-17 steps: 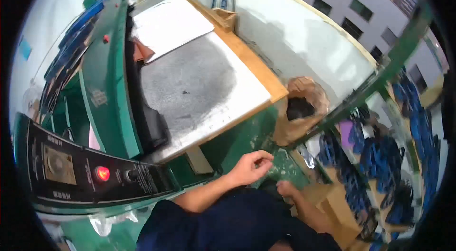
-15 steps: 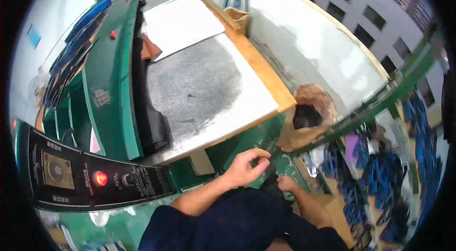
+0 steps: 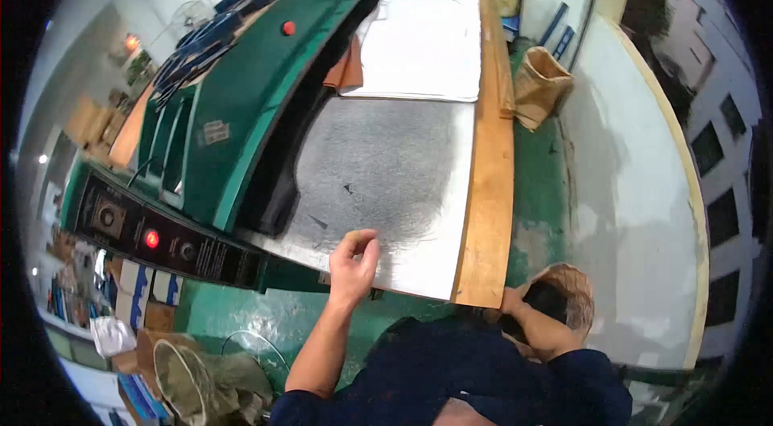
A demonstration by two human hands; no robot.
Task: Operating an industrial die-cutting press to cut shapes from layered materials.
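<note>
- Black control panel (image 3: pixel 161 237): runs along the left front of the green machine (image 3: pixel 241 120); carries a lit red button (image 3: pixel 150 239) and a round dial (image 3: pixel 105 217).
- Green machine: its long housing spans the left edge of the desk, with a second red button (image 3: pixel 288 27) on the upper face.
- Grey metal plate (image 3: pixel 386 176): lies flat on the desk, just right of the machine housing; its surface is scuffed dark toward the middle and the near edge is lighter.
- Left hand (image 3: pixel 353 261): positioned at the near edge of the grey metal plate, forearm entering from the lower edge. The fingers (image 3: pixel 364 239) are curled loosely inward, thumb close to the forefinger; whether anything is pinched between them cannot be told.
- White sheet (image 3: pixel 423 47): lies on the far part of the desk, beyond the grey metal plate and touching its far edge.
- Wooden strip (image 3: pixel 491 184): forms the right edge of the desk, running from the far end to the near right corner.
- Right hand (image 3: pixel 510 301): located just below the near right corner of the desk, reaching into a brown paper bag (image 3: pixel 573 297) on the green floor (image 3: pixel 535 176). Its fingers are hidden by the bag opening; their state cannot be told.
- Second brown paper bag (image 3: pixel 541 84): stands on the floor beside the far right edge of the desk.
</note>
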